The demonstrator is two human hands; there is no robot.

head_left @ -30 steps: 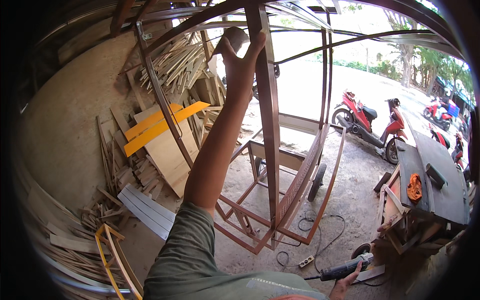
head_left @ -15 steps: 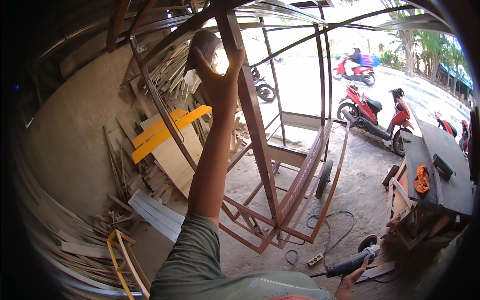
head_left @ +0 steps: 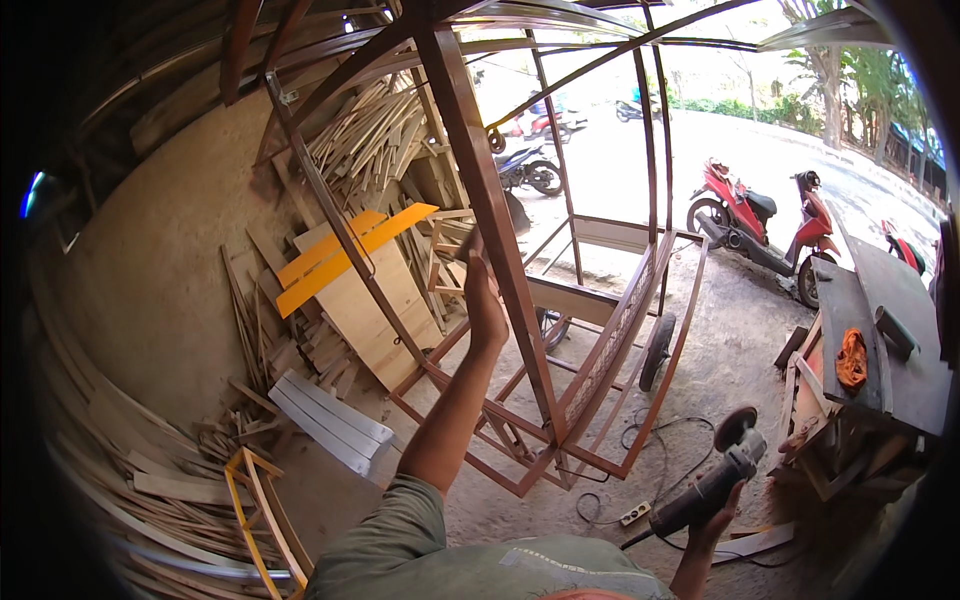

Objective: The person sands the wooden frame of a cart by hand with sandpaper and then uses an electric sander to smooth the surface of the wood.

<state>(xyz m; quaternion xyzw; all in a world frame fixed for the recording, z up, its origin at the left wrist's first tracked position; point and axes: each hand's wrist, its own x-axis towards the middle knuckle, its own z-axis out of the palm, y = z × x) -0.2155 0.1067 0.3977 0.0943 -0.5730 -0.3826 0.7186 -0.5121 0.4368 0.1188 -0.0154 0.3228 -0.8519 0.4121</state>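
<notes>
My left arm stretches forward, and my left hand (head_left: 485, 300) is against the brown metal post (head_left: 495, 225) of a tall cart frame. Closed in that hand is a dark, bendable sheet that looks like sandpaper (head_left: 469, 245); part of it shows beyond the post's right side, and the fingers are partly hidden. Low on the right, my right hand (head_left: 716, 512) grips an angle grinder (head_left: 700, 494) by its body. The grinder's round disc (head_left: 735, 427) points up and away from me, apart from the frame.
A power strip (head_left: 634, 514) and looping cord lie on the concrete floor. At right stands a workbench (head_left: 905, 340) with an orange cloth (head_left: 851, 358). Wood offcuts, yellow boards (head_left: 350, 262) and white panels (head_left: 325, 420) crowd the left. A red scooter (head_left: 765, 225) is parked beyond the frame.
My left hand has slid down the post with the sheet. The angle grinder in my right hand has risen and tilted upward. Traffic on the road has moved.
</notes>
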